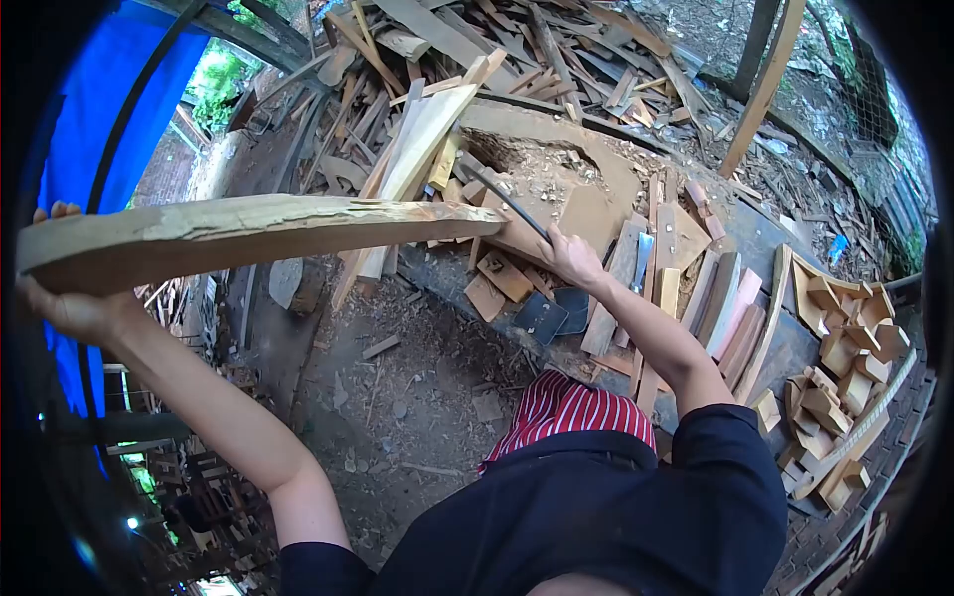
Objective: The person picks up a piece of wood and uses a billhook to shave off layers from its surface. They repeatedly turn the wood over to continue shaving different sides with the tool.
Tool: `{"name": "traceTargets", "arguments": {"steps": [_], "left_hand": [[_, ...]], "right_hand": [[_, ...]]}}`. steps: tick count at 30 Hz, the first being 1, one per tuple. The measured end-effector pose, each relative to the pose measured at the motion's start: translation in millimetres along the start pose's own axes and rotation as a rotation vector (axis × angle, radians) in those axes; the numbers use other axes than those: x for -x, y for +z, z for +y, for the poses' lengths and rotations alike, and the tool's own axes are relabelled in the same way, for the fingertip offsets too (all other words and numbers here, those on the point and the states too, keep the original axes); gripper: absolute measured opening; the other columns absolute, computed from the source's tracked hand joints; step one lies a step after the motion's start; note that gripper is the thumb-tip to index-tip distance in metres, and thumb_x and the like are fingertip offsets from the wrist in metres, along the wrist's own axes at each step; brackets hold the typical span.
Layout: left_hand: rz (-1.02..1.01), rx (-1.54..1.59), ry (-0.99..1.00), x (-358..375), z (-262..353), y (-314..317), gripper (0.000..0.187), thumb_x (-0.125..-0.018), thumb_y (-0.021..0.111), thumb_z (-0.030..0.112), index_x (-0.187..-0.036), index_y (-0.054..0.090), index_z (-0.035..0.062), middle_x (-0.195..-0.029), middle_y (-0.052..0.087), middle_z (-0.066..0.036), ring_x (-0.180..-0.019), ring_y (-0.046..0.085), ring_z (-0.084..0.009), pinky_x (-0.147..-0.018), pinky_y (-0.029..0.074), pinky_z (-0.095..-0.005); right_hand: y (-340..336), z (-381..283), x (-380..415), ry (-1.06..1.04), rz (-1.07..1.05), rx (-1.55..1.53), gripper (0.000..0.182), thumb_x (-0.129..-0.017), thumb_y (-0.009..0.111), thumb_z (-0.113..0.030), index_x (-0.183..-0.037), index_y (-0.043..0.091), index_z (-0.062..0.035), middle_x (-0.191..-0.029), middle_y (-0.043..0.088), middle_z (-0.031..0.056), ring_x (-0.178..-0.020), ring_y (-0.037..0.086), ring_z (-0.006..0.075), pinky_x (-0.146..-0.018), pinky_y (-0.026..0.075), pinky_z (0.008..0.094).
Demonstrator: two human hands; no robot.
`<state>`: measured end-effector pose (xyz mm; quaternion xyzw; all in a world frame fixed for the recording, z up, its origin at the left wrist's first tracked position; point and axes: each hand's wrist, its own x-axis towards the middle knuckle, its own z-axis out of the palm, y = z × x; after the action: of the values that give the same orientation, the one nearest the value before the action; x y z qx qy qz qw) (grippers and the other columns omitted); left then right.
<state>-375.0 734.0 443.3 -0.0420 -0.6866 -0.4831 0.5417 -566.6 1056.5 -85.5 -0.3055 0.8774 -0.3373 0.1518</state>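
My left hand (79,308) grips the far left end of a long, thick wooden plank (278,226), fingers over the top edge and thumb side underneath. A rough, splintered strip runs along the plank's upper edge. Its narrower right end overlaps the workbench (596,209), close to my right hand (574,260). That hand is closed round the near end of a thin, dark bar-like tool (509,202), which points up and left over the bench. What kind of tool it is, I cannot tell.
Wood strips (730,298) and a blue-bladed chisel (644,260) lie right of my hand. Cut blocks (845,368) pile up at far right. Small blocks (505,275) sit at the bench's near edge. Boards (427,144) lean behind the plank; a scrap heap (556,50) lies beyond.
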Motion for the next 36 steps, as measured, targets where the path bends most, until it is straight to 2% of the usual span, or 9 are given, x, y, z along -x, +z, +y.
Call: {"name": "traceTargets", "arguments": {"steps": [5,10,13,15,18,21,26,31,36], "left_hand": [[-0.013,-0.091,0.030,7.6,13.6,-3.9,0.065,-0.082,0.053,0.049,-0.113,0.055,-0.0091,-0.104,0.057,-0.020,-0.098,0.059,-0.0294,-0.089,0.048,-0.0387],[0.002,-0.053,0.119,24.1,18.8,-9.5,0.065,-0.082,0.053,0.047,-0.112,0.055,-0.0095,-0.102,0.057,-0.020,-0.099,0.057,-0.0306,-0.090,0.047,-0.0386],[0.004,0.128,0.016,35.9,22.7,-16.0,0.065,-0.081,0.052,0.047,-0.112,0.055,-0.0098,-0.101,0.057,-0.021,-0.101,0.057,-0.0306,-0.092,0.046,-0.0389],[0.014,0.011,0.046,42.7,23.3,-9.3,0.050,-0.080,0.059,0.041,-0.099,0.065,-0.0047,-0.095,0.064,-0.019,-0.095,0.061,-0.0290,-0.083,0.051,-0.0397],[0.122,-0.087,0.072,32.9,19.1,-2.5,0.047,-0.080,0.060,0.037,-0.099,0.064,-0.0055,-0.093,0.065,-0.019,-0.087,0.064,-0.0297,-0.079,0.053,-0.0406],[0.155,-0.185,0.029,17.8,15.2,-22.8,0.056,-0.085,0.044,0.036,-0.111,0.057,-0.0121,-0.105,0.063,-0.023,-0.099,0.063,-0.0304,-0.088,0.050,-0.0402],[0.232,-0.255,0.075,30.8,9.4,18.1,0.055,-0.087,0.045,0.037,-0.110,0.058,-0.0114,-0.103,0.063,-0.022,-0.098,0.063,-0.0294,-0.090,0.050,-0.0397],[0.306,-0.276,0.060,29.8,6.9,28.3,0.053,-0.086,0.046,0.035,-0.111,0.058,-0.0107,-0.105,0.063,-0.023,-0.100,0.062,-0.0291,-0.092,0.049,-0.0395],[0.241,-0.226,0.056,21.6,3.9,4.5,0.054,-0.085,0.048,0.036,-0.108,0.058,-0.0116,-0.104,0.063,-0.024,-0.098,0.063,-0.0303,-0.088,0.051,-0.0400]], "right_hand": [[-33.7,-48.7,5.6,-0.101,0.142,-0.086,0.029,-0.095,0.048,-0.036,-0.102,0.045,-0.0079,-0.074,0.062,0.0276,-0.073,0.061,0.0486,-0.064,0.048,0.0556],[26.8,24.7,11.6,0.035,-0.027,0.134,0.033,-0.094,0.047,-0.038,-0.111,0.047,-0.0098,-0.080,0.065,0.0267,-0.075,0.063,0.0474,-0.066,0.051,0.0546],[24.2,23.9,5.9,0.040,-0.075,0.121,0.036,-0.094,0.047,-0.040,-0.116,0.047,-0.0105,-0.083,0.066,0.0263,-0.077,0.064,0.0477,-0.068,0.052,0.0551],[14.9,8.9,7.5,0.023,-0.012,0.081,0.034,-0.095,0.047,-0.037,-0.115,0.047,-0.0100,-0.080,0.065,0.0271,-0.075,0.063,0.0477,-0.067,0.051,0.0561],[-10.1,-29.6,14.4,-0.012,0.087,0.001,0.029,-0.095,0.050,-0.033,-0.104,0.044,-0.0062,-0.073,0.062,0.0286,-0.071,0.061,0.0488,-0.064,0.048,0.0571],[-17.8,-48.1,23.9,-0.020,0.127,-0.011,0.027,-0.095,0.048,-0.031,-0.108,0.046,-0.0075,-0.073,0.063,0.0274,-0.071,0.062,0.0479,-0.063,0.049,0.0565],[31.5,11.2,20.2,0.125,-0.016,0.155,0.032,-0.095,0.047,-0.036,-0.111,0.048,-0.0076,-0.079,0.067,0.0239,-0.076,0.065,0.0458,-0.068,0.052,0.0530],[5.8,-8.1,12.5,0.060,0.021,0.069,0.033,-0.096,0.047,-0.035,-0.112,0.047,-0.0065,-0.077,0.065,0.0251,-0.075,0.064,0.0472,-0.068,0.051,0.0545],[-5.2,-36.9,24.1,-0.002,0.097,0.009,0.030,-0.095,0.049,-0.032,-0.111,0.047,-0.0061,-0.074,0.063,0.0267,-0.073,0.063,0.0456,-0.065,0.050,0.0546]]}}
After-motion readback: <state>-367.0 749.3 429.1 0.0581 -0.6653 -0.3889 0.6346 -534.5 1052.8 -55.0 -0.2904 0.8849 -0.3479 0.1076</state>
